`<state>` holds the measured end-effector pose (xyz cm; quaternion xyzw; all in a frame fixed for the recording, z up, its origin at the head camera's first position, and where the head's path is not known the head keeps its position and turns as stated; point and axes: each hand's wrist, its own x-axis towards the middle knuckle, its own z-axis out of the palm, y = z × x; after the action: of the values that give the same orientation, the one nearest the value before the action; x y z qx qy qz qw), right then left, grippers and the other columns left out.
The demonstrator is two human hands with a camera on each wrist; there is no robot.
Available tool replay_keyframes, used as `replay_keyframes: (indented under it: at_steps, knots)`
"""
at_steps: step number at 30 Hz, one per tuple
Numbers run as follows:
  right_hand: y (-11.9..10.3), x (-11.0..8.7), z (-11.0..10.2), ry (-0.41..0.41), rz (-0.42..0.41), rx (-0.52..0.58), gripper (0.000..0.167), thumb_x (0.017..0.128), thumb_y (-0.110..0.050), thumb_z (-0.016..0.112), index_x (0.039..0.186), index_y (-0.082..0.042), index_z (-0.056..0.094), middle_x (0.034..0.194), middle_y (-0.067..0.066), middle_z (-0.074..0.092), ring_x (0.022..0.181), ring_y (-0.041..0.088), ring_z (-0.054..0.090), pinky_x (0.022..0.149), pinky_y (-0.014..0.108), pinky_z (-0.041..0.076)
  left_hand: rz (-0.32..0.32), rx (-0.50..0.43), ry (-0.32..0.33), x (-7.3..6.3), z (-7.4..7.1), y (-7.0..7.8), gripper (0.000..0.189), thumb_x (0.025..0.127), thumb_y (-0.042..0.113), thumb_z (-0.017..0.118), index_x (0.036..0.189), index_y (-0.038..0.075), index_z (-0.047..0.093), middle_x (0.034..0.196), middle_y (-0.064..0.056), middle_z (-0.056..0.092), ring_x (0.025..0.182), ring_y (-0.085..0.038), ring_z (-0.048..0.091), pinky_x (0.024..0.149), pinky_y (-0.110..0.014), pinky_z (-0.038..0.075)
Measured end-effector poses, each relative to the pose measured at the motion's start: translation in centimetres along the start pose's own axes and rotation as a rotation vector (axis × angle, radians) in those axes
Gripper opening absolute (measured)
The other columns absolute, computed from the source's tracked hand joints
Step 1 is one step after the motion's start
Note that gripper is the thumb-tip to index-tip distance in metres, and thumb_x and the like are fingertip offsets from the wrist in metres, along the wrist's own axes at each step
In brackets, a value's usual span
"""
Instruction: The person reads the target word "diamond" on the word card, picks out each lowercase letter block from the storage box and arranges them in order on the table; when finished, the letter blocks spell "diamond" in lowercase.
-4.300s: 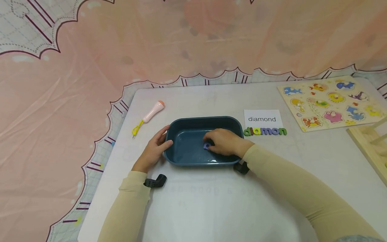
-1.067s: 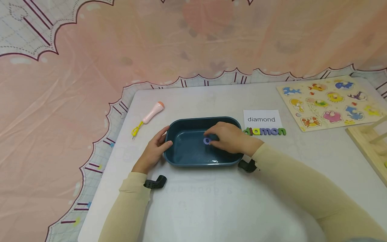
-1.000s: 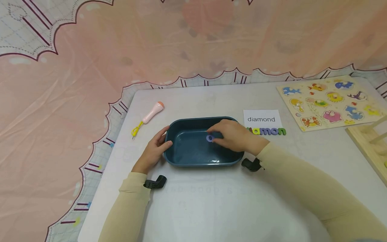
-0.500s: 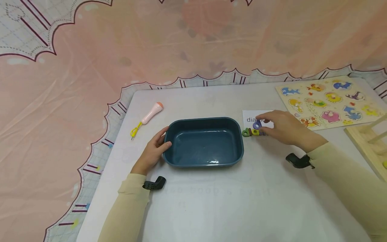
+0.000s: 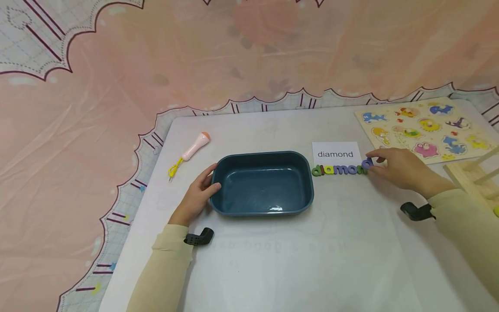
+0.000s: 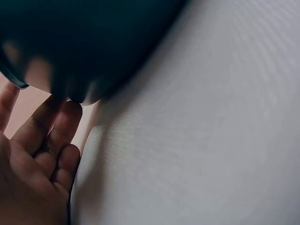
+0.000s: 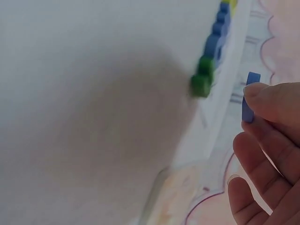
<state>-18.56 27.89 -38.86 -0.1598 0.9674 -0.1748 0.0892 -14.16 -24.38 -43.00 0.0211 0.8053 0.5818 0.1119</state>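
In the head view my right hand [image 5: 401, 169] pinches a purple letter d [image 5: 367, 164] between thumb and fingers, over the right end of a row of letters. The right wrist view shows the letter d [image 7: 250, 96] edge-on and raised. The row of coloured letters [image 5: 339, 170] spells "diamon" below a white card [image 5: 334, 149] printed "diamond"; the held letter overlaps its green n. My left hand [image 5: 196, 193] holds the left end of a dark blue tray [image 5: 308, 203], thumb over the rim. Its fingers [image 6: 65, 124] lie against the outer wall. Nothing shows inside the tray.
A pink pen-like toy [image 5: 196, 146] with a yellow cord lies behind the tray to the left. An animal puzzle board [image 5: 425, 130] occupies the back right, with a wooden frame [image 5: 469, 184] in front of it. A patterned curtain [image 5: 234, 52] hangs behind the white table [image 5: 273, 260].
My right hand has lifted the purple letter d out of the tray and carried it right, past the card, to the row's right end. The left hand stays on the tray.
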Motion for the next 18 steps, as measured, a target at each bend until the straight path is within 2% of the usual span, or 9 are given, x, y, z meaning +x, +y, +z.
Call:
replay_keyframes:
  at_steps: [7,18]
  knots:
    - [1.5,-0.2,0.3,-0.035,0.049,0.028,0.041,0.096,-0.019,0.064,0.131,0.003,0.060,0.109,0.026,0.064,0.097,0.041,0.058,0.084,0.060,0.048,0.009,-0.003,0.001,0.0,0.0,0.1,0.064,0.102,0.020,0.059,0.159,0.018,0.029,0.158,-0.019,0.034,0.143,-0.034,0.035,0.112,-0.053,0.030]
    - [1.9,0.0,0.6,-0.078,0.063,0.022,0.042,0.098,-0.022,0.062,0.132,0.003,0.059,0.113,0.028,0.063,0.099,0.041,0.057,0.082,0.057,0.050,0.009,0.000,0.002,0.0,0.0,-0.1,0.064,0.102,0.020,0.059,0.159,0.018,0.030,0.157,-0.019,0.035,0.142,-0.034,0.037,0.112,-0.053,0.030]
